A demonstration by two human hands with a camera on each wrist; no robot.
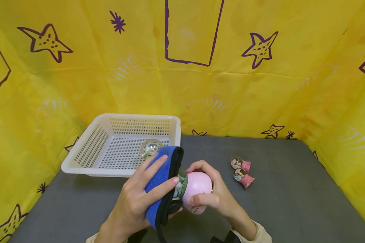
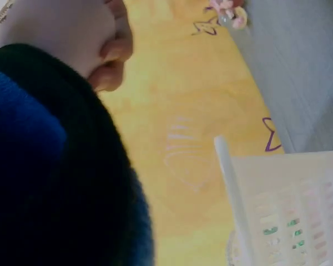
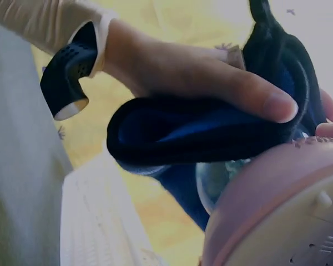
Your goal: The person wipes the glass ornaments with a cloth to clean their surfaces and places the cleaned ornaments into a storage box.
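My left hand [image 1: 134, 195] holds a folded blue cloth [image 1: 160, 180] with black edging, wrapped over the clear dome of a snow globe. My right hand [image 1: 217, 189] grips the globe's rounded pink base [image 1: 199, 187], thumb in front and fingers behind. The snow globe lies tilted sideways, its dome towards the left and mostly hidden by the cloth. Green and grey detail shows at the dome's edge. In the right wrist view, the pale underside [image 3: 311, 227] of the base shows a small knob and slots, and the cloth [image 3: 183, 130] presses against the dome.
At the left stands a white perforated basket [image 1: 109, 172], with a clear globe with green detail [image 1: 150, 145] inside. Two small pink-based snow globes [image 1: 244, 180] lie together on the dark grey table [image 1: 292, 202] at right. A yellow patterned curtain [image 1: 216, 84] encloses the back and sides.
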